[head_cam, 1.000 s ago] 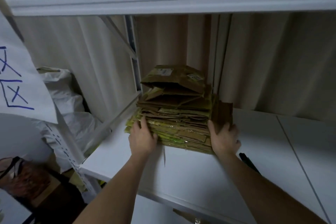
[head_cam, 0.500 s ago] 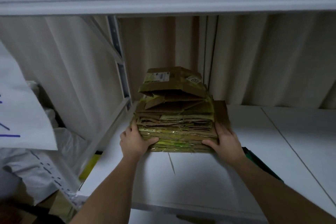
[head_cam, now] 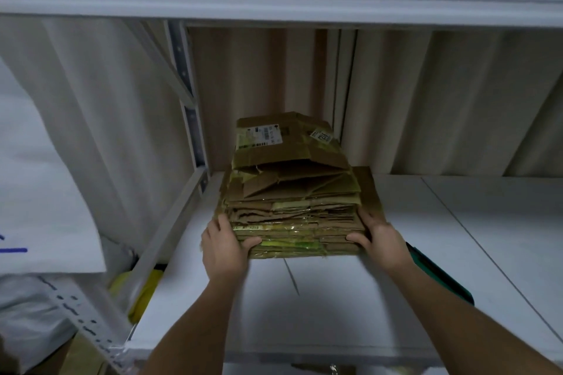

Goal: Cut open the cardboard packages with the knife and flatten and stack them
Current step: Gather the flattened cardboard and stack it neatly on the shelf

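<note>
You stand at a white shelf (head_cam: 350,307) with another shelf board overhead and pale pleated curtains (head_cam: 457,100) behind. The stack of flattened cardboard (head_cam: 292,201) sits on the shelf near its back left corner, beside the metal upright (head_cam: 190,119). Your left hand (head_cam: 224,248) grips the stack's left front corner and your right hand (head_cam: 379,240) grips its right front corner, thumbs across the front edges. A dark green object (head_cam: 438,271) lies just beside your right forearm.
</note>
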